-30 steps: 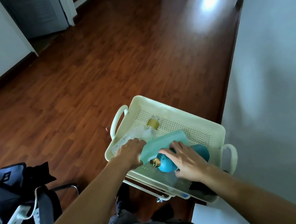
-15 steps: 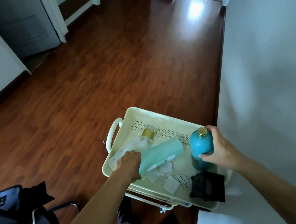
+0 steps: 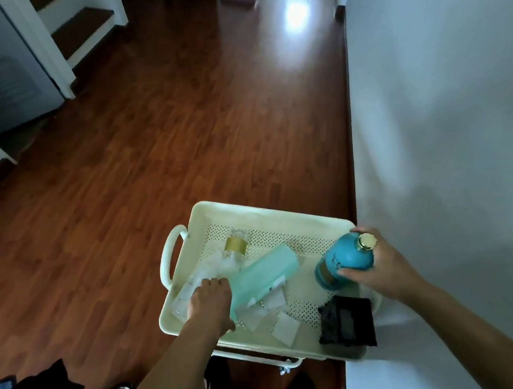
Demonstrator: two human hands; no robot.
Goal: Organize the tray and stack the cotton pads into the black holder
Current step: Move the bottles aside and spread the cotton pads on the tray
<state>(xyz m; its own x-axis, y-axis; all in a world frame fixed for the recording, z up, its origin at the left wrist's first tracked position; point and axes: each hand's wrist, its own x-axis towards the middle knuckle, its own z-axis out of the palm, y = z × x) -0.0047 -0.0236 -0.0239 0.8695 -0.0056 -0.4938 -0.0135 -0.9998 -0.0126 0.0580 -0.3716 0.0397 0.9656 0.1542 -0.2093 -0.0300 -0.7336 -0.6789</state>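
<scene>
Down in the lower middle of the frame we see the cream tray, perforated on its floor, with a loop handle on its left side.

Our left hand is at the tray's left part, fingers curled down over the near end of a mint-green tube. We cannot tell how firmly it grips, since the fingertips are hidden. The tube lies on its side, its long axis running from lower left, under the hand, to upper right, with the far end pointing toward the tray's back right corner.

Just beyond the hand lies a clear bottle with a gold collar, also on its side, its neck pointing up the frame toward the tray's far wall.

Our right hand is clamped around a teal bottle at the right of the tray. The bottle's gold cap points toward the upper right, so its long axis leans that way; whether its base touches the floor we cannot tell.

Several white cotton pads lie scattered flat on the tray floor, near the tube's lower end and toward the front edge. They are square, and some overlap.

At the tray's front right corner sits the black holder, well apart from the left hand and just below the teal bottle.
</scene>
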